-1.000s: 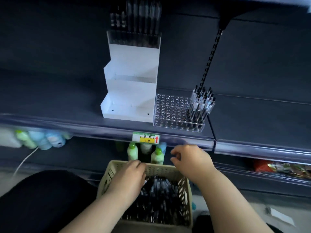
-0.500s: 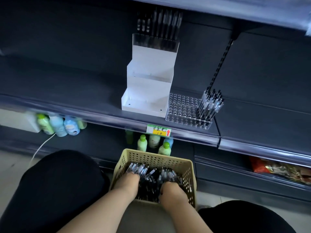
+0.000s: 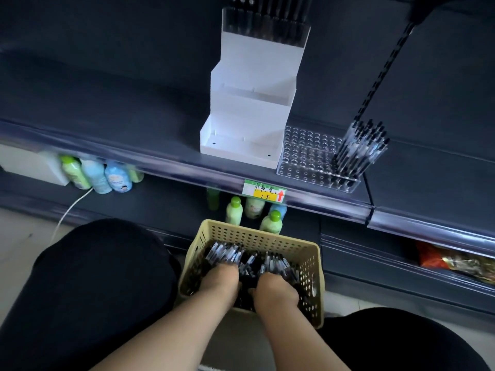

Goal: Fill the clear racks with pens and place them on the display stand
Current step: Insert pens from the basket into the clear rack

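- The fingers of the left hand (image 3: 219, 277) are curled down and mostly hidden under its back. A lined-up bundle of black-and-clear pens (image 3: 225, 254) is gripped and juts forward from the fist.
- The right hand (image 3: 276, 287) is curled in the same way just beside the left. A second bunch of the same pens is held and fans out ahead of its knuckles.
- Both hands are sunk into the loose heap of pens inside a beige perforated plastic basket (image 3: 257, 231), which is set on the floor between two dark-clothed knees (image 3: 93, 277).
- Above the basket, on a dark shelf (image 3: 107, 116), a clear rack with a grid of holes (image 3: 308, 153) is seen. Only its right end is filled, with a cluster of standing pens (image 3: 359, 148) leaning to the right.
- Touching the rack's left side is a white stepped display stand (image 3: 249, 103). Its two lower steps are bare, and a second clear rack filled with pens (image 3: 265, 28) is seated on the top step.
- A green-and-yellow price label with a red arrow (image 3: 263, 191) is fixed to the shelf edge.
- Green and blue bottles (image 3: 234, 210) are stored on the lower shelf behind the basket.
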Demonstrator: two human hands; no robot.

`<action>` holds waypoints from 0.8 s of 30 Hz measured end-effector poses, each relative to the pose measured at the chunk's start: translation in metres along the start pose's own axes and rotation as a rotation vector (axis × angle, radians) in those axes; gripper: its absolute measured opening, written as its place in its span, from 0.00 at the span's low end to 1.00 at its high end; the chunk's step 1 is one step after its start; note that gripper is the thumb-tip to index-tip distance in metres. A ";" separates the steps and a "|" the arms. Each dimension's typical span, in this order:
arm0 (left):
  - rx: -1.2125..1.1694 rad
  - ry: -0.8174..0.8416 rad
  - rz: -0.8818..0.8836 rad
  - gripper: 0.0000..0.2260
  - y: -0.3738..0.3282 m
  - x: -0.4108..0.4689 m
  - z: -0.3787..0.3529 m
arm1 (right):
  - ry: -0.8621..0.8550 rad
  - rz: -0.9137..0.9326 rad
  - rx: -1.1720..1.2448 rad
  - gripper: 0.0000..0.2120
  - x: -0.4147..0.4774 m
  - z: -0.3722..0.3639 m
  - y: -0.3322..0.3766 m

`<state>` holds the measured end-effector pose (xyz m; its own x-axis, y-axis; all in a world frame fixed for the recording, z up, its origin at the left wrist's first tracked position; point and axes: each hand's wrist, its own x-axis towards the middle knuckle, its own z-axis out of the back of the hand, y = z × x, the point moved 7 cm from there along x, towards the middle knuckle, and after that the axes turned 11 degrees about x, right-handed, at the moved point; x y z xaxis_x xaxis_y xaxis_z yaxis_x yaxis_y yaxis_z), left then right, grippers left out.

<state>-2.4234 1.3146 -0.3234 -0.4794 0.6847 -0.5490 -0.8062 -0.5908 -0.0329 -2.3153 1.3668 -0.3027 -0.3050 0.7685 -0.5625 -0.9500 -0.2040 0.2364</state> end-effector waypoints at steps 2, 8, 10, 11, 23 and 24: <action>-0.070 0.006 0.033 0.13 0.000 0.000 -0.003 | 0.013 -0.024 -0.007 0.15 0.003 -0.002 0.000; -0.125 0.017 0.094 0.12 0.010 0.000 0.001 | 0.023 -0.098 0.102 0.18 0.009 -0.003 -0.004; -0.149 0.002 0.091 0.13 0.013 -0.002 0.005 | 0.018 -0.101 0.143 0.19 0.008 -0.002 -0.006; -0.171 -0.002 0.084 0.13 0.014 -0.003 0.007 | 0.017 -0.095 0.147 0.19 0.007 -0.001 -0.007; -1.149 -0.018 -0.065 0.15 0.006 -0.038 0.029 | -0.031 0.037 0.321 0.14 -0.020 0.039 -0.008; -1.181 -0.040 -0.080 0.13 0.005 -0.041 0.033 | -0.047 0.057 0.387 0.14 -0.023 0.045 -0.005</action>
<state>-2.4193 1.2978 -0.2732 -0.4693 0.7381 -0.4848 -0.0244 -0.5596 -0.8284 -2.3002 1.3774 -0.2553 -0.3444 0.7913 -0.5052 -0.8334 -0.0100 0.5525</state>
